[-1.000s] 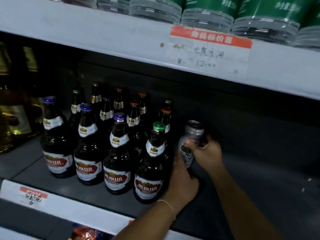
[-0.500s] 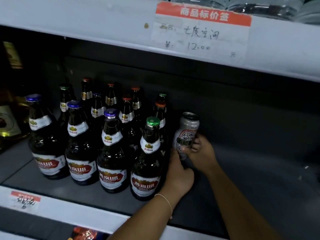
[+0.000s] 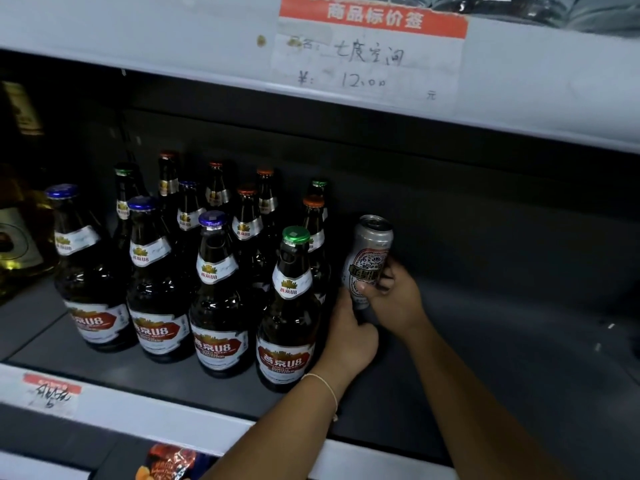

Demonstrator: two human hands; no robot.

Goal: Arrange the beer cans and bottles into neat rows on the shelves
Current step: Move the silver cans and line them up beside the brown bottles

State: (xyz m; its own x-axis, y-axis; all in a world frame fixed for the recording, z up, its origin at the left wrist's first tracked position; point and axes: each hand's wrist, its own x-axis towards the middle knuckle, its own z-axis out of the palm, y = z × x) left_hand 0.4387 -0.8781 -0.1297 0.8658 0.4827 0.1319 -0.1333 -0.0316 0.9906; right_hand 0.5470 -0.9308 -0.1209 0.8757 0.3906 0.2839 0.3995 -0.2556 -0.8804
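A silver beer can (image 3: 369,258) with a red and white label stands tilted on the dark shelf floor (image 3: 519,341), just right of the bottles. My right hand (image 3: 398,299) is wrapped around its right side. My left hand (image 3: 349,336) rests against the can's lower left, pressed between it and the front-right bottle (image 3: 289,313) with a green cap. Several dark brown beer bottles (image 3: 156,282) with red and white labels stand in rows to the left, with blue, green and orange caps.
The white upper shelf edge (image 3: 173,36) with a handwritten price tag (image 3: 370,53) hangs low overhead. Yellowish bottles (image 3: 17,237) stand at the far left. The lower shelf lip (image 3: 138,407) carries a small tag (image 3: 52,393). A colourful packet (image 3: 169,462) sits below.
The view has drifted down and nearer. My right hand has turned the can so its label faces front and shifted it slightly; my left hand stays by the front-right bottle.
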